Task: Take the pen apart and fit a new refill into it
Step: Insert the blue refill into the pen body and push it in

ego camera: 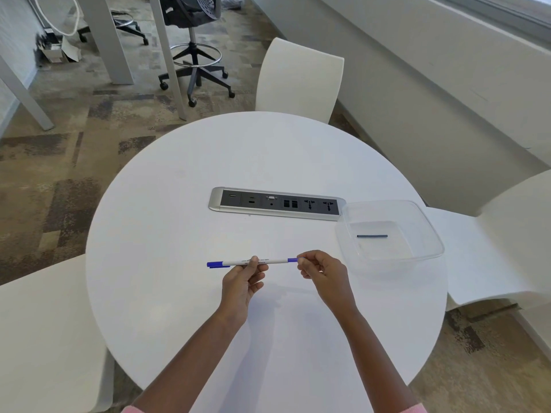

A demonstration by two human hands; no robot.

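Both hands hold a white-barrelled pen with a blue cap (pixel 252 262) level over the round white table (pixel 185 234): the left hand (pixel 242 284) pinches mid-barrel, the right hand (pixel 322 271) grips its three-o'clock end.

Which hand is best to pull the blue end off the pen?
Probably the right hand: it pinches the blue end of the pen, while the left hand grips the white barrel.

pen (pixel 275 260): white, blue at both ends, tiny dark writing
refill (pixel 372 236): dark blue
tub (pixel 417 242): see-through
tabletop (pixel 268 150): white
socket strip (pixel 277 204): silver edge, black middle
chair (pixel 298 79): white
swivel chair (pixel 190 13): black
floor (pixel 59 174): brown and grey patches
sleeve (pixel 131 409): pink
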